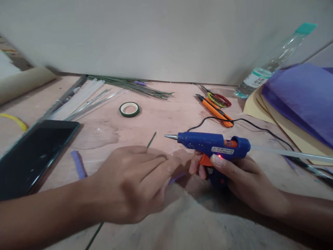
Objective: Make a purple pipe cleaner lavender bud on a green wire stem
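My right hand (241, 177) is wrapped around the handle of a blue hot glue gun (203, 142), fingers at its orange trigger. Its metal nozzle points left, a red light glows on its side, and a clear glue stick (288, 152) sticks out the back. Left of the nozzle, my left hand (132, 180) is closed around a thin green stem (151, 140), which shows above the fingers and again below the wrist. Under the left fingertips lies a bit of purple strip (178, 178), mostly hidden. Whether those fingers touch it, I cannot tell.
Around the hands lie a phone (39, 152), a purple strip (78, 165), green tape (129, 109), green stems (125, 85), clear glue sticks (91, 104), an orange cutter (215, 111) and scissors (218, 99). A bottle (260, 78) leans beside purple sheets (301, 93). A black cord (260, 123) crosses the right side.
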`<state>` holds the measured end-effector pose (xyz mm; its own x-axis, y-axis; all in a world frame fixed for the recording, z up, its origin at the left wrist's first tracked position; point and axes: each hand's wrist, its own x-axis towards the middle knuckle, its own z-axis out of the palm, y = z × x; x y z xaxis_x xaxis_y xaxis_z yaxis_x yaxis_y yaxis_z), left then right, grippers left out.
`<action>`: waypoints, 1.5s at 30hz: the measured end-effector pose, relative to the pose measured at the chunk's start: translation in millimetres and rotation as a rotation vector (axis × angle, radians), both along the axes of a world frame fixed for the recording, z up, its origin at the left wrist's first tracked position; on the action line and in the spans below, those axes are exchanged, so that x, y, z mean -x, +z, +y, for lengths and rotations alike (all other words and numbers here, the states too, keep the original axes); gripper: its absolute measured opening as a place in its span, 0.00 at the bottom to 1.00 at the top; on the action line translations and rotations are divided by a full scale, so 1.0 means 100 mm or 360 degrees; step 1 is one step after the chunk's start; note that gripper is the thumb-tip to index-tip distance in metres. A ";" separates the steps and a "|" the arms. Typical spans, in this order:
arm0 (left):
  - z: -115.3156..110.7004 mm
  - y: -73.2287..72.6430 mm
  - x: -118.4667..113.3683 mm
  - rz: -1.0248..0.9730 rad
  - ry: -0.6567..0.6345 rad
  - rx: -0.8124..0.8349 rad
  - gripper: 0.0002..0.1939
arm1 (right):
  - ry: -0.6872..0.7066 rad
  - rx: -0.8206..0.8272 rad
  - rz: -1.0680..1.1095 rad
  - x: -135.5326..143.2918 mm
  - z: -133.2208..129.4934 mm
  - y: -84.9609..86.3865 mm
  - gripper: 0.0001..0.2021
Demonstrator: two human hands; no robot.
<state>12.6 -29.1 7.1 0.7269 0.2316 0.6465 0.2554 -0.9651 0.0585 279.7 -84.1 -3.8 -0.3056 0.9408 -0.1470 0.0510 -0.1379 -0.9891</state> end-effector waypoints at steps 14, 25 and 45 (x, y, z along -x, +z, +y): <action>-0.01 -0.03 0.07 -0.0018 0.0091 0.0038 0.21 | 0.0022 -0.0008 -0.0005 -0.01 -0.02 -0.02 0.20; -0.01 -0.05 0.04 -0.0013 0.0049 0.0058 0.21 | 0.0004 -0.0015 -0.0044 0.00 -0.02 -0.01 0.19; -0.13 0.05 0.01 -0.0290 0.0275 0.1021 0.03 | -0.0077 -0.0273 -0.0105 0.00 -0.10 -0.09 0.14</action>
